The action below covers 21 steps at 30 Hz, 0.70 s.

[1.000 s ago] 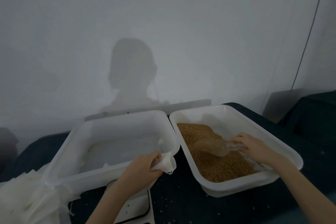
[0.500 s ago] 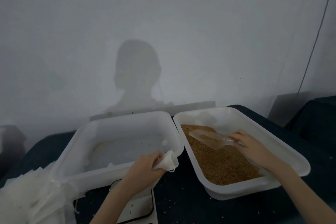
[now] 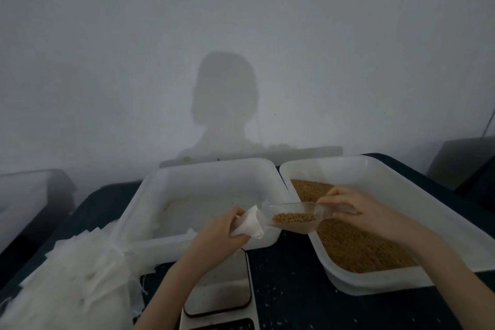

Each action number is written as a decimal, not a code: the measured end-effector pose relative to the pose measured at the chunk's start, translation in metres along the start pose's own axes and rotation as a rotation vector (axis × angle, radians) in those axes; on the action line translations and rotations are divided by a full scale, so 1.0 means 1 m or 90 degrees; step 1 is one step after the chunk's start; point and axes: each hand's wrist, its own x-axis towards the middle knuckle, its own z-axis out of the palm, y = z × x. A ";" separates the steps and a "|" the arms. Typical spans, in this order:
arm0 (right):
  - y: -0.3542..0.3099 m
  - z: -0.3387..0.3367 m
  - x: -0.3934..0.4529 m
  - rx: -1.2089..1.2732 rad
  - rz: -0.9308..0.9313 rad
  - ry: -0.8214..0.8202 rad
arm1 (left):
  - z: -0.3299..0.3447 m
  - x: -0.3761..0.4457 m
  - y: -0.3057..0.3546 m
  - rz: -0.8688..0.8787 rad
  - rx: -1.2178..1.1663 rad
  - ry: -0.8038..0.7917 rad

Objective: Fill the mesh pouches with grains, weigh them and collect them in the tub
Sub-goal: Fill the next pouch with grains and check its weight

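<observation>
My left hand [image 3: 214, 233] grips a small white mesh pouch [image 3: 250, 222] with its mouth open toward the right, above the near rim of the left white tub [image 3: 150, 195]. My right hand [image 3: 356, 211] holds the handle of a clear plastic scoop [image 3: 292, 218] carrying brown grains; the scoop's tip touches the pouch mouth. The right white tub [image 3: 401, 187] holds a bed of brown grains [image 3: 353, 246]. A white digital scale [image 3: 222, 295] sits on the dark table below my left wrist.
A heap of white mesh pouches [image 3: 69, 276] lies at the lower left, against the left tub. Loose grains dot the dark table [image 3: 289, 289] between the tubs. A grey wall rises right behind both tubs. Dark furniture stands at the far left and right.
My right hand lifted the loaded scoop out of the grain tub and carried it left to the pouch mouth. The left hand raised the pouch slightly toward the scoop.
</observation>
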 end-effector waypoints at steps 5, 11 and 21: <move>-0.014 0.007 0.015 -0.073 0.006 -0.006 | -0.004 0.002 -0.001 0.011 0.036 -0.001; -0.022 0.016 0.026 -0.104 -0.026 -0.015 | -0.008 0.003 -0.001 0.017 0.087 -0.015; -0.036 0.026 0.037 -0.113 -0.056 -0.010 | -0.014 0.000 -0.001 -0.011 0.027 -0.032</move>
